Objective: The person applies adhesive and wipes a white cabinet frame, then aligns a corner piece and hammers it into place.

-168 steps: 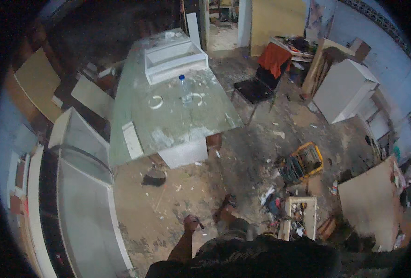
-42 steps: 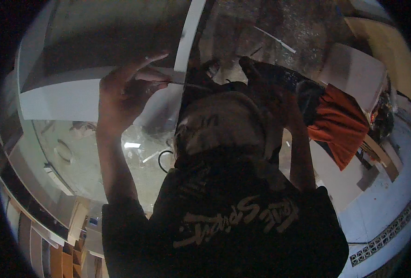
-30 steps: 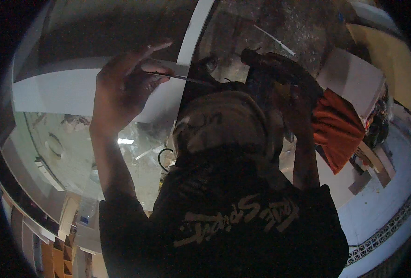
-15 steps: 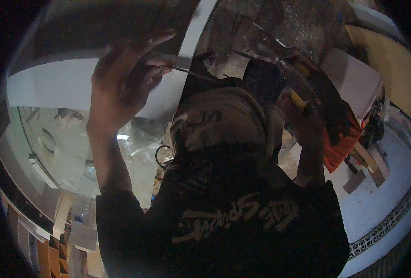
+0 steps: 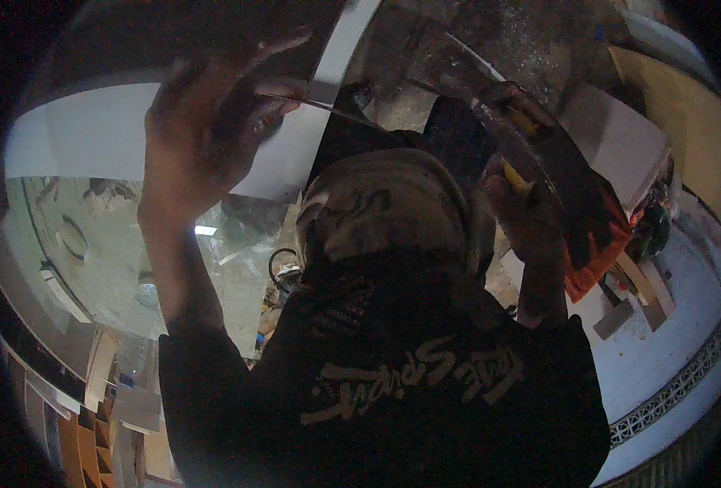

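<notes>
My left hand (image 5: 206,130) is raised in front of a dark panel and a white board (image 5: 84,134). Its index finger stretches out, while the thumb and other fingers pinch one end of a thin strip (image 5: 328,107). The strip runs right toward my body and fades into shadow. On the right, my right hand (image 5: 531,207) is closed around a dark, dusty hand tool with yellow parts (image 5: 516,176); its exact kind is too dim to make out. Just behind that hand hangs an orange cloth (image 5: 592,264).
A pale glass-like sheet (image 5: 92,236) lies at left, with boards and brown shelving (image 5: 84,443) below it. On the right are a pinkish-grey box (image 5: 612,138), a tan panel (image 5: 677,114) and wood offcuts (image 5: 641,285). A white strip (image 5: 348,41) stands at the top.
My left hand has shifted slightly left and up, still pinching the strip. The right hand keeps its grip on the tool and has barely moved.
</notes>
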`<act>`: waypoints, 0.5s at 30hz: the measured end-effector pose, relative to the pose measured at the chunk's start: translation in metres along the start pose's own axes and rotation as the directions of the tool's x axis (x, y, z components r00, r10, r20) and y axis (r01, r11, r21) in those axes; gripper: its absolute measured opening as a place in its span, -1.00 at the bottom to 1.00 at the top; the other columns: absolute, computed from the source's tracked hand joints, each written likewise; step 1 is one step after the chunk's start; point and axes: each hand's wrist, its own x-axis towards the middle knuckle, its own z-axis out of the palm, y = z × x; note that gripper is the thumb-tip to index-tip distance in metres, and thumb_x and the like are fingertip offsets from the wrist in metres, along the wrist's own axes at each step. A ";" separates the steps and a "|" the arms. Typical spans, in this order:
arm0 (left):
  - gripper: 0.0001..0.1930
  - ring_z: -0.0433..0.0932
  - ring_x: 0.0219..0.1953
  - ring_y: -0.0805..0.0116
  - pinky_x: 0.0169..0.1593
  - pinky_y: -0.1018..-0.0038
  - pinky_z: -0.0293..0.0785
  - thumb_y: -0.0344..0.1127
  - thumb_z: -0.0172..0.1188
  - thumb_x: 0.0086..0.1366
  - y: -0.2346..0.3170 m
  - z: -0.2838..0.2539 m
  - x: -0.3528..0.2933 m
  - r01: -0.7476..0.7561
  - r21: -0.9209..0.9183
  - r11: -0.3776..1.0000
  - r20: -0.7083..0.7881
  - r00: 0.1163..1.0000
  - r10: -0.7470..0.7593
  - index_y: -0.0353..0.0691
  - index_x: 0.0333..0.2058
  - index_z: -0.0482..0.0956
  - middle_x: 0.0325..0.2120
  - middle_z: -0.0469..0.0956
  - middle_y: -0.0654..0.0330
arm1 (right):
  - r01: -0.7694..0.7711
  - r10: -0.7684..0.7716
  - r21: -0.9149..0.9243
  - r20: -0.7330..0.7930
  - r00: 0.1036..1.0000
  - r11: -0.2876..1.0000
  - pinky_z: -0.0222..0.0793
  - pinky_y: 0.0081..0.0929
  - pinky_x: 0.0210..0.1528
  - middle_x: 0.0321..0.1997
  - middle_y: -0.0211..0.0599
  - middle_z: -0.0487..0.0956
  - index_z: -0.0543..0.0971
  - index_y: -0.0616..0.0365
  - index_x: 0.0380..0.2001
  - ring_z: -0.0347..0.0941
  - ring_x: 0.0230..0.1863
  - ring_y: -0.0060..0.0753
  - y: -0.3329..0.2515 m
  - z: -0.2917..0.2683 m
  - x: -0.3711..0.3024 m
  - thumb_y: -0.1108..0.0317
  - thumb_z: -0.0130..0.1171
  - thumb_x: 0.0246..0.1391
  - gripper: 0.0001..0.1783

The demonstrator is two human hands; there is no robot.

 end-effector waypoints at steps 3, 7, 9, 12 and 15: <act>-0.48 0.63 -0.28 0.34 -0.16 0.47 0.49 -0.57 0.33 0.04 -0.006 0.003 -0.005 0.029 -0.176 0.984 -0.011 0.999 -0.031 -0.17 0.03 0.48 -0.22 0.66 0.20 | 0.031 -0.031 0.045 -0.006 0.999 0.998 0.31 -0.68 -0.42 -0.36 -0.52 0.59 0.60 0.15 -0.23 0.40 -0.45 -0.74 -0.006 0.010 0.007 0.50 0.42 -0.10 -0.69; -0.45 0.66 -0.28 0.30 -0.18 0.45 0.49 -0.67 0.28 0.02 -0.015 0.001 0.001 -0.053 -0.260 0.964 -0.017 0.999 0.050 -0.24 0.04 0.45 -0.08 0.61 0.13 | 0.089 -0.082 0.129 -0.060 0.995 0.988 0.30 -0.69 -0.42 -0.35 -0.52 0.59 0.60 0.15 -0.24 0.40 -0.45 -0.75 -0.027 0.031 0.015 0.52 0.43 -0.12 -0.69; -0.46 0.66 -0.28 0.28 -0.15 0.41 0.49 -0.65 0.29 0.01 -0.016 -0.001 -0.005 -0.081 -0.223 0.971 -0.017 0.997 0.079 -0.24 0.03 0.46 -0.09 0.62 0.14 | 0.128 -0.115 0.178 -0.081 0.990 0.976 0.30 -0.69 -0.43 -0.35 -0.52 0.59 0.61 0.15 -0.25 0.40 -0.45 -0.75 -0.034 0.047 0.024 0.53 0.43 -0.13 -0.69; -0.44 0.62 -0.26 0.25 -0.11 0.37 0.46 -0.61 0.34 -0.02 -0.011 -0.001 -0.001 -0.084 -0.226 0.971 -0.034 0.996 0.078 -0.21 0.03 0.47 -0.08 0.62 0.16 | 0.177 -0.151 0.212 -0.134 0.979 0.961 0.30 -0.70 -0.43 -0.35 -0.52 0.59 0.61 0.14 -0.26 0.40 -0.45 -0.76 -0.044 0.062 0.034 0.54 0.44 -0.14 -0.69; -0.36 0.57 -0.23 0.26 -0.08 0.36 0.43 -0.60 0.39 -0.06 -0.015 0.003 -0.003 -0.091 -0.236 0.967 -0.068 0.995 0.077 -0.12 0.06 0.46 -0.09 0.64 0.21 | 0.233 -0.196 0.229 -0.171 0.965 0.945 0.29 -0.71 -0.43 -0.35 -0.52 0.59 0.61 0.14 -0.27 0.40 -0.45 -0.76 -0.053 0.074 0.045 0.55 0.44 -0.15 -0.69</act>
